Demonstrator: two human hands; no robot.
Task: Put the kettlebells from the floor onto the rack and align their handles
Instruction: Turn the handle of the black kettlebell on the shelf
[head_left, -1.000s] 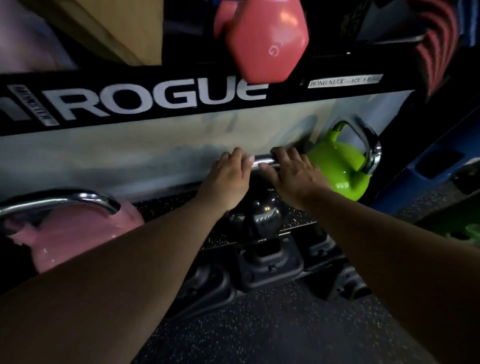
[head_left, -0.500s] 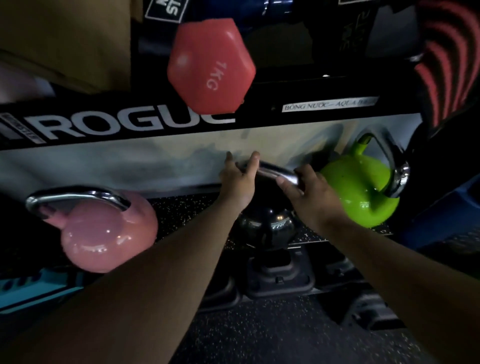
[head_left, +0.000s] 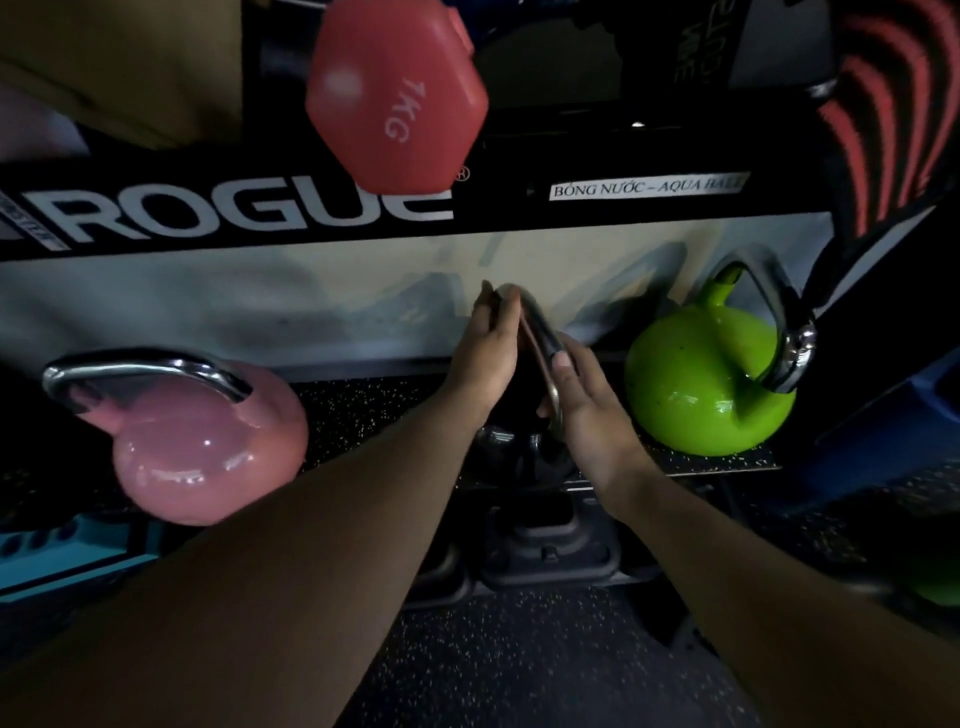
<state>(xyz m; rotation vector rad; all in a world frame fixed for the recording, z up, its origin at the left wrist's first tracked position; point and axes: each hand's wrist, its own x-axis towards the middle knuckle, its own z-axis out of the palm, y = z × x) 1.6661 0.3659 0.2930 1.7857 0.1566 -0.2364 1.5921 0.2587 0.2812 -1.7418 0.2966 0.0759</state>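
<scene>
Three kettlebells sit on the rack shelf (head_left: 363, 410). Well left of my left grip (head_left: 488, 358) stands the pink kettlebell (head_left: 208, 447). Both grips are on the black kettlebell (head_left: 519, 454), at its chrome handle (head_left: 540, 338). The left grip lies along the far end, flat or curled I cannot tell in this gloom. My right grip (head_left: 587, 410) clamps the near end. Just right of it sits the green kettlebell (head_left: 701, 400).

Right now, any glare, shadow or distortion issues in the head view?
Head view: dim overall; black kettlebell nearly lost in shadow; glare spots on pink kettlebell and green kettlebell; wide-angle lens bows the rack rail.
</scene>
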